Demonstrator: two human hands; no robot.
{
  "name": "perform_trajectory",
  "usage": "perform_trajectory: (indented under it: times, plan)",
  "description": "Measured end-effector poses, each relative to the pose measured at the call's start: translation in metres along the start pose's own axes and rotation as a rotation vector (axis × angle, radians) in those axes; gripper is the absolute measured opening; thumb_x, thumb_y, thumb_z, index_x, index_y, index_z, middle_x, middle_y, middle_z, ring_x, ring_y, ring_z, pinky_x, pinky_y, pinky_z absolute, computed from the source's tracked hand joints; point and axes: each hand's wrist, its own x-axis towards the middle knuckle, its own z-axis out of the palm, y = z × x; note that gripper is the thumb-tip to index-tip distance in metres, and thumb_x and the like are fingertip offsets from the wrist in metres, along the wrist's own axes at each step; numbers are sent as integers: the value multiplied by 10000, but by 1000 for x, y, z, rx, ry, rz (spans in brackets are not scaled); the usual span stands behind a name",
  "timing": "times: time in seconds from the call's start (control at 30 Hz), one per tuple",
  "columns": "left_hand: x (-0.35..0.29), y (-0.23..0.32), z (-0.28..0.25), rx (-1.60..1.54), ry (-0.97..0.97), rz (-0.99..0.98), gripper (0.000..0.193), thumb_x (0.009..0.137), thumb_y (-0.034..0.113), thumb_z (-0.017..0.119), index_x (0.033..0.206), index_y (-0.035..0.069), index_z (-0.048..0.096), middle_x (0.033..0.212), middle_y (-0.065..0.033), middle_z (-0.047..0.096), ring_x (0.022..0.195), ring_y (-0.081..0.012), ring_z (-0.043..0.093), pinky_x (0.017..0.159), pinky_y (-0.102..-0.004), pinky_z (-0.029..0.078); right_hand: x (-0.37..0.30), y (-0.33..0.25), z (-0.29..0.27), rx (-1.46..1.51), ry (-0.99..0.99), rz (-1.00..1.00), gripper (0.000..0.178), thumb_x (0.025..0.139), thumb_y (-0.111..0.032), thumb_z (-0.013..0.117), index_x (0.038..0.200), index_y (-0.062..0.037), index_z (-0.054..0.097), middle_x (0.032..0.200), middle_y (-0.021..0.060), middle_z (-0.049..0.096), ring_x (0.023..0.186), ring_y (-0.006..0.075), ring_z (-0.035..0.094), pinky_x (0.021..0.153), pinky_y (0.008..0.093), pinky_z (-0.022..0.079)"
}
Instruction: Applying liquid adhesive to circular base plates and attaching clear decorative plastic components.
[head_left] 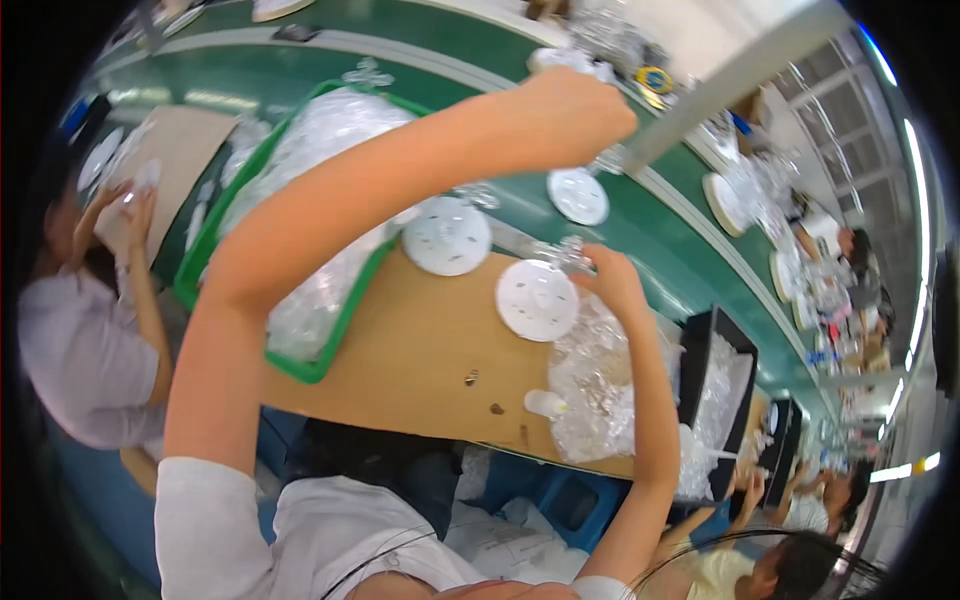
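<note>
My left hand [585,112] reaches across to the far side over the green surface. It looks curled, with its fingers mostly turned away, so anything in it is hidden. Just beyond it lies a white round part [545,60], and below it a white disc [577,196] with a clear plastic piece. My right hand [612,278] has its fingers closed on the clear plastic piece [568,255] at the upper edge of another white disc [537,300]. That disc rests over the brown board, beside clear plastic bags. A similar white disc [446,236] lies left of it.
A green crate [335,350] full of clear plastic bags stands left, partly behind my left arm. Clear bags [590,400], a small white bottle [545,403] and small metal bits [472,378] lie on the brown board [400,345]. A black bin [690,370] stands right; co-workers sit both sides.
</note>
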Motion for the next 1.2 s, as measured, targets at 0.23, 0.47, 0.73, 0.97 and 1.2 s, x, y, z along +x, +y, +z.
perform_trajectory:
  times: [0.23,0.47,0.73,0.97,1.2]
  plan:
    - [-319,-26,-61,-78,71,-758,131,797,35,539,897,0,615,861,-169,606,844,-356,591,738,-413,465,28,-67,-7,432,-166,10,192,749,-205,706,749,-13,701,598,116,649,549,221,627,559,323,475]
    - [-361,-29,63,-284,-213,-764,423,739,86,628,1160,61,585,1048,-212,569,1006,-359,564,829,-446,479,15,-121,2,418,-450,132,273,775,-280,714,797,-8,706,658,97,663,612,187,629,602,310,485]
    - [-356,-41,72,-190,-280,-484,391,765,149,676,1127,50,565,1095,-179,577,955,-315,598,805,-402,494,-23,-128,-33,102,-216,55,438,732,-175,746,1140,-81,619,1077,109,649,886,215,636,729,306,512]
    - [-367,-63,62,-821,-66,-889,302,779,198,727,976,-2,617,825,-85,632,751,-153,598,680,-295,477,-68,-180,-60,256,-103,53,395,768,-111,710,1152,-88,616,1038,82,656,893,191,630,737,300,511]
    - [-385,26,-31,-1090,632,-1192,207,805,48,684,1001,-2,642,921,-39,656,818,-96,601,725,-227,482,-120,-234,-47,574,180,171,342,812,-50,659,1151,-39,620,960,78,683,841,126,627,712,244,496]
